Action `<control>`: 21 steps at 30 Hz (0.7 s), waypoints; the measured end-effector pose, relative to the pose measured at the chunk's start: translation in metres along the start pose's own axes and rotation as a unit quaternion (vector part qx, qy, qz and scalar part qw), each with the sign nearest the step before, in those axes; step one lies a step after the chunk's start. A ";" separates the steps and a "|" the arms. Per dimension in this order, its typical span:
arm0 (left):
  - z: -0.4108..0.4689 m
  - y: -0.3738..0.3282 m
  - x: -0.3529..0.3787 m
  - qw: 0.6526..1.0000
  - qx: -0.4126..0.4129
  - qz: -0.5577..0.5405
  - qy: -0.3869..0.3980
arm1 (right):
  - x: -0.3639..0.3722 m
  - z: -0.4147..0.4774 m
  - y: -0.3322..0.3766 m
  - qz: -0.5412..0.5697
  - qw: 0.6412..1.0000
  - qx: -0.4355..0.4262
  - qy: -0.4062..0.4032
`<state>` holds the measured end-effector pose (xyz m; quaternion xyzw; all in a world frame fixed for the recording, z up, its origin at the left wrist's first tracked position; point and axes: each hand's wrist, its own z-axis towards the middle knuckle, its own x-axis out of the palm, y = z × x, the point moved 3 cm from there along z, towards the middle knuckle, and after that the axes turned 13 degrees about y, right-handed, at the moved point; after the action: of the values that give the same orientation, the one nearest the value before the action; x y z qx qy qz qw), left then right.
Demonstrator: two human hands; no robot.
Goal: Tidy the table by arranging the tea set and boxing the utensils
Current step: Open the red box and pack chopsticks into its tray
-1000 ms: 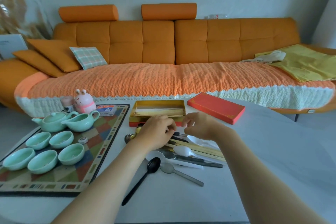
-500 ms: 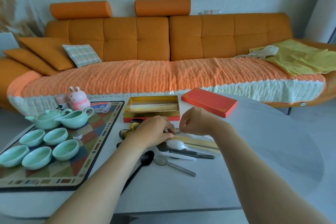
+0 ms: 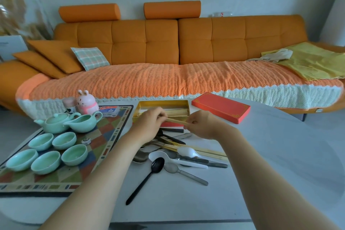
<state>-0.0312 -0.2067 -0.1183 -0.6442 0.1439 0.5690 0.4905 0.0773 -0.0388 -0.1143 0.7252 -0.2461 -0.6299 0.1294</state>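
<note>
Both ends of chopsticks (image 3: 177, 121) pinched, left hand (image 3: 149, 125) and right hand (image 3: 204, 126), fingers curled round sticks, held just before open gold box (image 3: 162, 101). Risks: loose pinch drops sticks onto cutlery pile (image 3: 179, 157) on surface (image 3: 261, 155); skewed angle catches box rim.

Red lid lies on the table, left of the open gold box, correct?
No: the head view shows the red lid lying on the table to the right of the open gold box, not left.
</note>
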 end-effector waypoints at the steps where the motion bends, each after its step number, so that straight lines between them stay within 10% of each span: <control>1: 0.000 0.005 -0.006 1.000 -0.008 0.002 -0.027 | -0.001 0.002 0.001 0.008 1.000 0.002 -0.007; 11: -0.004 0.049 -0.017 0.980 -0.070 0.114 -0.148 | 0.003 0.042 0.012 -0.007 0.978 -0.024 -0.206; 21: 0.003 0.047 0.000 0.983 -0.065 0.165 0.043 | 0.021 0.064 0.007 -0.092 0.975 0.004 -0.204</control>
<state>-0.0678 -0.2272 -0.1402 -0.6658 0.2318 0.6224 0.3399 0.0147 -0.0477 -0.1399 0.6012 -0.2020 -0.7730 0.0150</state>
